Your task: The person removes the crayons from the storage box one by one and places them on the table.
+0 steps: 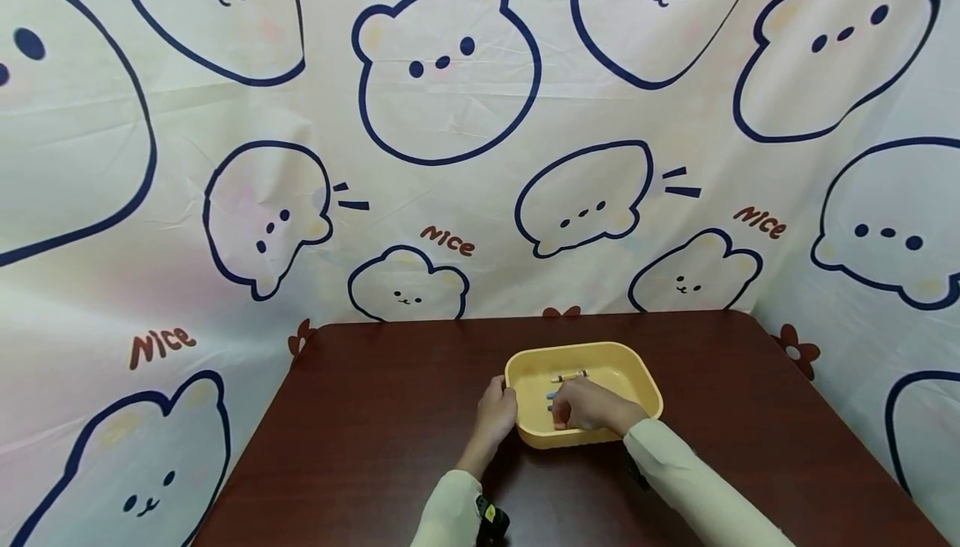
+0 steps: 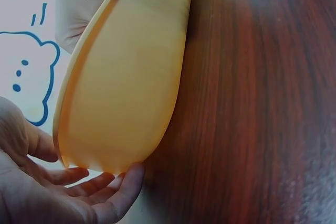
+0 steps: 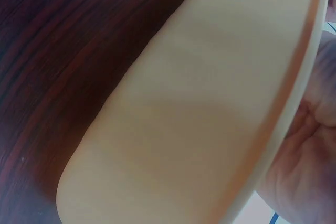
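A pale fabric backdrop (image 1: pixel 450 197) printed with dark-blue cartoon outlines stands behind a dark reddish-brown wood-grain worktop (image 1: pixel 375 414). A shallow yellow tray (image 1: pixel 618 372), rectangular with rounded corners, a smooth outer wall and a narrow rim, is on the worktop. The left hand (image 1: pixel 495 408) holds its left end, fingers clamped on the wall and rim. Inside the tray lies a slim stick (image 1: pixel 570 377), yellowish with darker ends; blue pieces (image 1: pixel 551 395) show just beside the right hand (image 1: pixel 592 405). The right hand reaches into the tray with bent fingers; whether they pinch anything cannot be told.
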Demonstrator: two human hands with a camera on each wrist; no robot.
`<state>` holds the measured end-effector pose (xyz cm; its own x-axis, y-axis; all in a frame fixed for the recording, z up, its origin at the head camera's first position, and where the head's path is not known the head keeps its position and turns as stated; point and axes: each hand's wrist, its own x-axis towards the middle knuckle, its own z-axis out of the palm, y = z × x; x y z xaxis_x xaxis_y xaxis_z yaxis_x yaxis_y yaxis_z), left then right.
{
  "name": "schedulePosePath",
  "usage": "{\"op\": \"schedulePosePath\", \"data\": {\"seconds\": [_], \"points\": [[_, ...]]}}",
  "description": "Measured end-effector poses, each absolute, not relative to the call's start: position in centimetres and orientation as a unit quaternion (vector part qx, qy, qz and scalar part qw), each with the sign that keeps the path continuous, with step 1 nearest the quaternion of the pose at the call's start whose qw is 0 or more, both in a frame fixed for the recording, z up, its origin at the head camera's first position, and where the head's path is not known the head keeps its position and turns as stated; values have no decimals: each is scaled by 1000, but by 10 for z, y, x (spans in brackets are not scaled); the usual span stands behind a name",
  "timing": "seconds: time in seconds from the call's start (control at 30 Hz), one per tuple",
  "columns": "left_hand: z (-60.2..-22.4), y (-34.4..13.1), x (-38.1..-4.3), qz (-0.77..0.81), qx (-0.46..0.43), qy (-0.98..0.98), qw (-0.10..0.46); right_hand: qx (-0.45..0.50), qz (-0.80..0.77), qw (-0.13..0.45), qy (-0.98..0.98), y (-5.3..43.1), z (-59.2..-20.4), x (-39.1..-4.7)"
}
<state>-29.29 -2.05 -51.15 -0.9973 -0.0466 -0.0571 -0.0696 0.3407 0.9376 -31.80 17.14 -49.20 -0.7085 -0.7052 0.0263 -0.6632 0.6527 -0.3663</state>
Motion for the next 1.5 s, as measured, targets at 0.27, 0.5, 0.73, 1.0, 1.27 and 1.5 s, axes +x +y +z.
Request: {"op": "schedulePosePath", "data": {"seconds": [0.27, 0.5, 0.73, 1.0, 1.27, 1.5], "points": [[-510, -23, -292, 599, -34, 800, 20, -368, -184, 59, 910, 170, -492, -317], [-507, -25, -292, 612, -31, 789, 55, -366, -175, 60, 912, 170, -490, -318], [-509, -26, -291, 616, -35, 785, 57, -364, -147, 62, 918, 167, -488, -318], [-510, -25, -287, 617, -29, 785, 49, -347, -120, 94, 925, 164, -492, -319], [-513, -23, -285, 594, -16, 803, 38, -338, -90, 123, 929, 162, -493, -319], [-513, -23, -287, 571, -17, 820, 24, -362, -98, 109, 921, 164, -492, -321]]}}
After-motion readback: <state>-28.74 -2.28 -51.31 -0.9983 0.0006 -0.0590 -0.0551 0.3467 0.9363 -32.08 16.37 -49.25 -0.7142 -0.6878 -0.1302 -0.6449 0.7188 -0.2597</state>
